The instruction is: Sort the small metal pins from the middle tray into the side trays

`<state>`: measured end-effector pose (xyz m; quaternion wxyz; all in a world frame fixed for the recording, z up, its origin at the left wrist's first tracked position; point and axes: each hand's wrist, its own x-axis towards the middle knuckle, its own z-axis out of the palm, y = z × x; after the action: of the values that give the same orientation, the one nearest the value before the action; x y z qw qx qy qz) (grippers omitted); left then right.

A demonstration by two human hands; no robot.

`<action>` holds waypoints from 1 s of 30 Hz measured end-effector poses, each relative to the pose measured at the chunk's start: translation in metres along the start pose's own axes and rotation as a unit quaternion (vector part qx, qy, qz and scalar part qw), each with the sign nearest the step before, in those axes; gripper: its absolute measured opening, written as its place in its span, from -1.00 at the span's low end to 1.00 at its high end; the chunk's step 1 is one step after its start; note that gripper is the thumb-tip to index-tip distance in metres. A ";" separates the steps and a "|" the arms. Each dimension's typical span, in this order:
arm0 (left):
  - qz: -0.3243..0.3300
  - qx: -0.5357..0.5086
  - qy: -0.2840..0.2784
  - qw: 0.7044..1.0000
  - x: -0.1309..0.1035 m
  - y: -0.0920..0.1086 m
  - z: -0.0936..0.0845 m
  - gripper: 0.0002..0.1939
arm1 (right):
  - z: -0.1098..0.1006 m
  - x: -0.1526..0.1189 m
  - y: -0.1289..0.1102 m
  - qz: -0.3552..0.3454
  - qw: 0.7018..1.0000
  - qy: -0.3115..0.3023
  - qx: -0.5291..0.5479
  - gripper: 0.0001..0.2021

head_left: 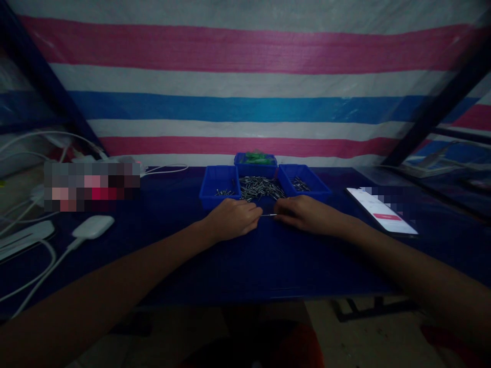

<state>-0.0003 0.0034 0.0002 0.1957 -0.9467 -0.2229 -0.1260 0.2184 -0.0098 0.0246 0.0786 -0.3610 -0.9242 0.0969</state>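
Note:
My left hand (pixel 235 219) is closed, its fingers pinched at the left end of a thin metal piece (pixel 268 215). The right end of that piece meets the closed fingers of my right hand (pixel 301 214). Just behind my hands lies a pile of small metal pieces (pixel 261 187) on the blue table. A blue bin (pixel 220 178) at the left of the pile holds a few similar pieces, and another blue bin (pixel 307 184) at the right holds some too. Behind the pile, a third blue bin (pixel 255 168) contains green items.
On the right of the blue table (pixel 245 276) lies a lit phone (pixel 381 210). A white charger (pixel 93 227) and cables are at the left. A striped sheet (pixel 230 110) hangs behind, between dark frame posts.

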 end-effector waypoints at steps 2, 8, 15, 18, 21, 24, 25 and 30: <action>0.002 0.005 0.001 1.000 0.000 0.000 0.000 -0.85 | 0.000 0.000 0.000 0.004 1.000 -0.004 0.002 -0.91; 0.007 0.013 0.011 1.000 -0.001 -0.001 -0.001 -0.84 | -0.001 0.000 -0.002 0.005 1.000 -0.005 0.002 -0.93; 0.004 0.011 0.014 1.000 -0.001 0.000 0.000 -0.82 | 0.000 -0.001 -0.001 0.000 1.000 0.001 -0.007 -0.89; -0.004 0.009 0.016 1.000 -0.001 0.001 -0.001 -0.80 | 0.000 0.000 -0.001 0.003 1.000 0.001 -0.018 -0.82; -0.014 0.006 0.016 1.000 0.000 0.001 -0.002 -0.78 | 0.000 0.000 -0.002 0.009 1.000 0.004 -0.028 -0.78; -0.015 0.006 0.020 1.000 0.000 0.002 -0.003 -0.77 | 0.000 0.001 -0.002 0.011 1.000 0.003 -0.023 -0.76; -0.015 0.007 0.021 1.000 0.000 0.002 -0.002 -0.76 | -0.001 0.001 -0.003 0.011 1.000 0.002 -0.021 -0.76; -0.018 0.010 0.021 1.000 0.001 0.002 -0.002 -0.75 | -0.002 0.000 -0.005 0.014 1.000 -0.005 -0.011 -0.76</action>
<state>0.0009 0.0011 0.0012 0.2072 -0.9377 -0.2368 -0.1473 0.2157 -0.0126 0.0277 0.0682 -0.3739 -0.9206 0.0893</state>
